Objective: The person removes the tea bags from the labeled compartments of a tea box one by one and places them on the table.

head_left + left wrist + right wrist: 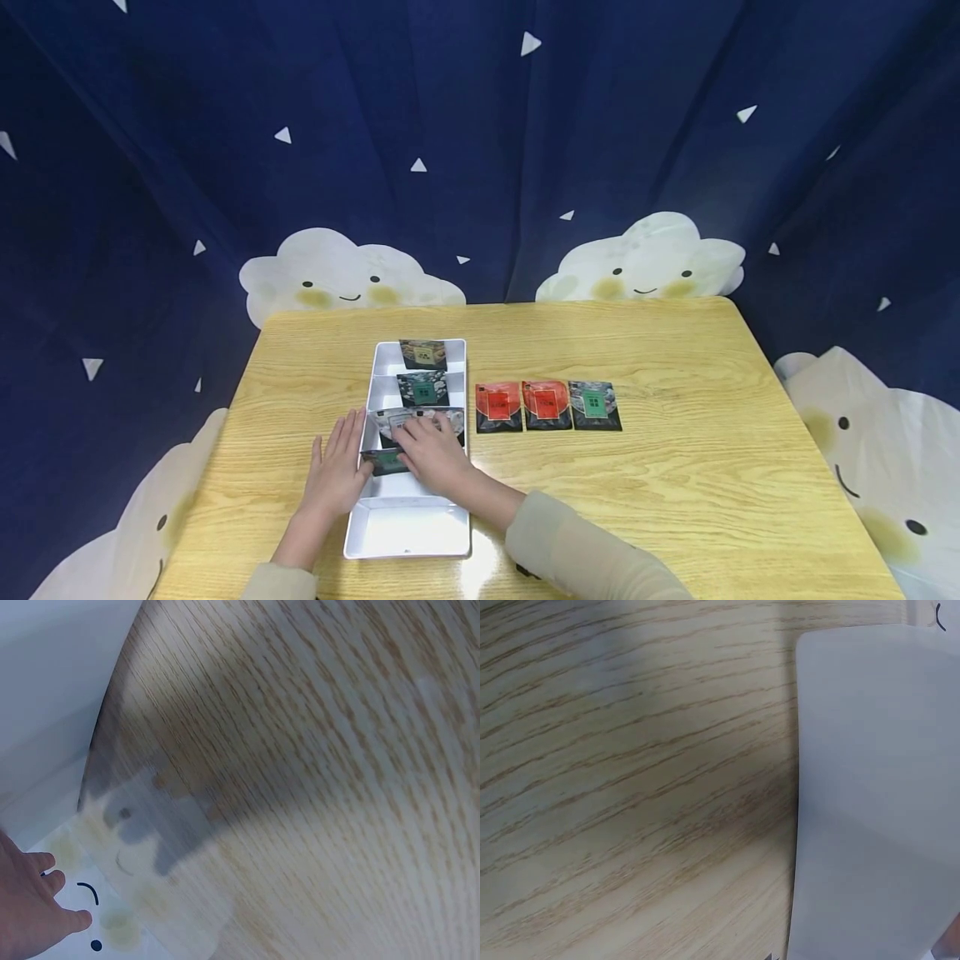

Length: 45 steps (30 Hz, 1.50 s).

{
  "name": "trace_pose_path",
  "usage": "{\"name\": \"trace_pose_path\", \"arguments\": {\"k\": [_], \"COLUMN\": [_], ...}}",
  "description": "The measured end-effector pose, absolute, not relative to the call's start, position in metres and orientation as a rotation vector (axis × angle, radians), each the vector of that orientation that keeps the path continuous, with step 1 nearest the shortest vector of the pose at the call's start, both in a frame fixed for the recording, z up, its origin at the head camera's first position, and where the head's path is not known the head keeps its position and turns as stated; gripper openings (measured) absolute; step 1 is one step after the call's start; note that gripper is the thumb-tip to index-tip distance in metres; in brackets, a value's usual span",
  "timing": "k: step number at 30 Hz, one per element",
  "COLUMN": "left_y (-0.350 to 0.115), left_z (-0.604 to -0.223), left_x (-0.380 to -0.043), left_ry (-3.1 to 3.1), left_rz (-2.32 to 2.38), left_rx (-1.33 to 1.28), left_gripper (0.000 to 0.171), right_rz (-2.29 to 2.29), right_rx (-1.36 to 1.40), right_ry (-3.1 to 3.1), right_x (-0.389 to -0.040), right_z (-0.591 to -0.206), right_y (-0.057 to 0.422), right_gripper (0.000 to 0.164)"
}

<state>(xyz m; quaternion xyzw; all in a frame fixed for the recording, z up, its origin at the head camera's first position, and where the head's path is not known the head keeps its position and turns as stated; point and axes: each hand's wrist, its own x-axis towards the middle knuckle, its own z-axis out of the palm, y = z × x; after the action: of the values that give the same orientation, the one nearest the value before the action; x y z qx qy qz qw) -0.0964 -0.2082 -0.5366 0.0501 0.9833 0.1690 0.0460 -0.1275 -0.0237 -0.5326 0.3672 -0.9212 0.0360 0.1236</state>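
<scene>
A long white divided tray (408, 533) lies on the table, with packets leaning in several of its compartments. My left hand (335, 477) rests along the tray's left side, fingers fairly straight, the thumb by a dark green packet (386, 461). In the left wrist view, part of the left hand (30, 900) shows beside the white tray wall (52, 712). Over the middle compartment, my right hand (435, 454) touches a grey-and-black packet (386, 422) with bent fingers; whether it pinches the packet is hidden. The right wrist view shows mostly the tray's outer wall (877, 787).
Right of the tray, two red packets (498, 407) and a green-labelled packet (595, 406) lie in a row. Toward the tray's far end stand a brown-gold packet (423, 355) and another green-labelled packet (422, 389). A dark blue curtain (465, 125) hangs behind the wooden table (675, 500).
</scene>
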Motion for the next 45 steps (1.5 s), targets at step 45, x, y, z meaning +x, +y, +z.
{"name": "trace_pose_path", "arguments": {"k": [45], "left_y": [-0.209], "left_z": [-0.538], "left_x": [-0.096], "left_ry": [3.024], "left_rz": [0.543], "left_rx": [0.177], "left_gripper": [0.072], "right_rz": [0.169], "right_rx": [1.116], "right_ry": [-2.654], "right_x": [-0.127], "right_z": [-0.518], "right_y": [-0.018], "right_gripper": [0.029]}}
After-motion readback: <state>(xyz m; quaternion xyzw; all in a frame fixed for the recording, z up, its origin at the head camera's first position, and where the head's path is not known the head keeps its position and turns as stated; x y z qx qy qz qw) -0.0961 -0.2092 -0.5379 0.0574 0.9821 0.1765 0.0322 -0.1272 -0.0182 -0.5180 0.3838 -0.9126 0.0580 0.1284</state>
